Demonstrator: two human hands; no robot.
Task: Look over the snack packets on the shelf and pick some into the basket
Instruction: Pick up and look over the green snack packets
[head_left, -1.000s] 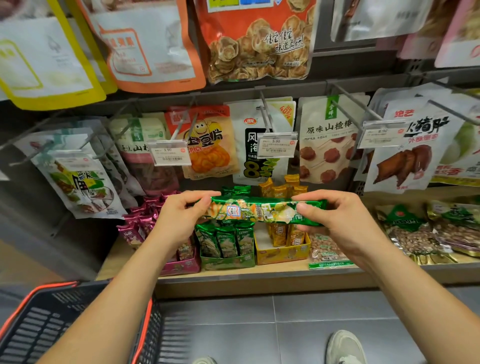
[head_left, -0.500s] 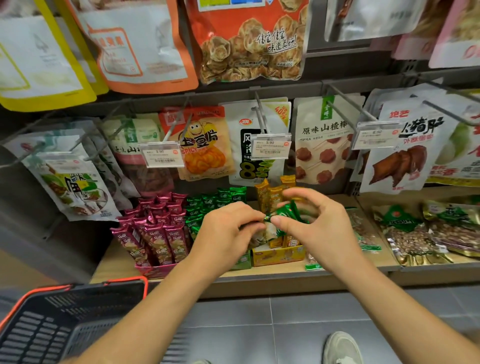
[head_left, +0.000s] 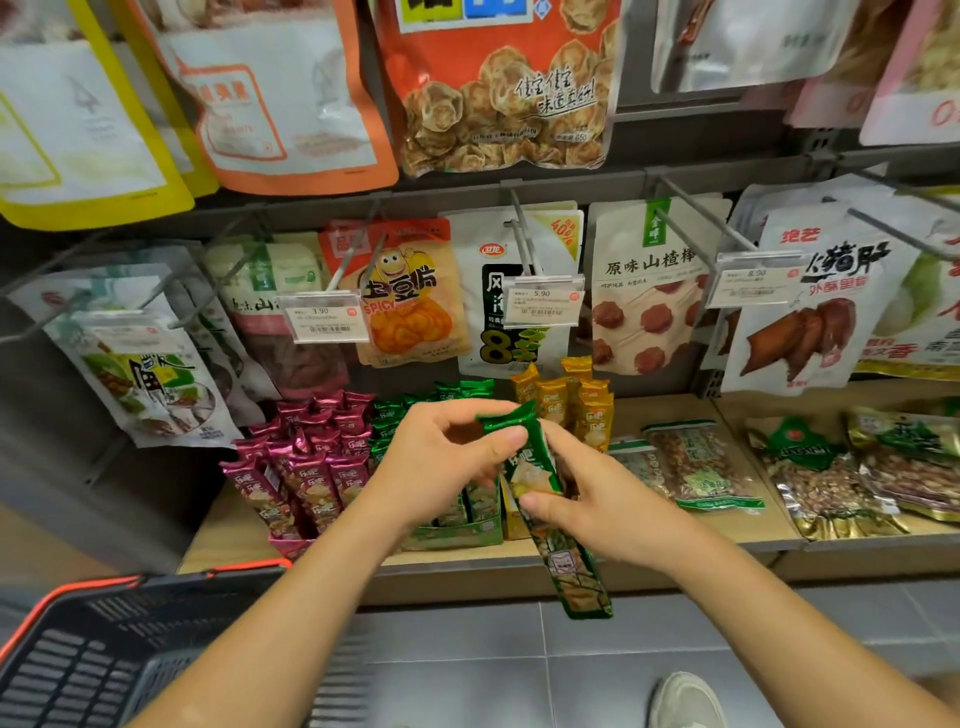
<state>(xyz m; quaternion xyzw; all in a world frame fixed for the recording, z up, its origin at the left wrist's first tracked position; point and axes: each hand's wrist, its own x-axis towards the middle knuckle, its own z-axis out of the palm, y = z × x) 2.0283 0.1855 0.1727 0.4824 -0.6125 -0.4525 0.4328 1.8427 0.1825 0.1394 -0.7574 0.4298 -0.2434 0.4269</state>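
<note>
Centre of frame: long green foil snack packet (head_left: 540, 478) held upright-tilted in front of the wooden shelf (head_left: 675, 540), left hand (head_left: 441, 467) pinching its top end, right hand (head_left: 602, 499) gripping its middle. Lower left corner: black plastic basket with red rim (head_left: 104, 644).

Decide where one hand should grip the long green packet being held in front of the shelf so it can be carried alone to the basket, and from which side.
Grip the green packet around its middle, coming from the right, as the right hand does. It hangs long and nearly upright, so a mid-length hold probably limits swinging. The left hand only pinches the crimped top end.
</note>
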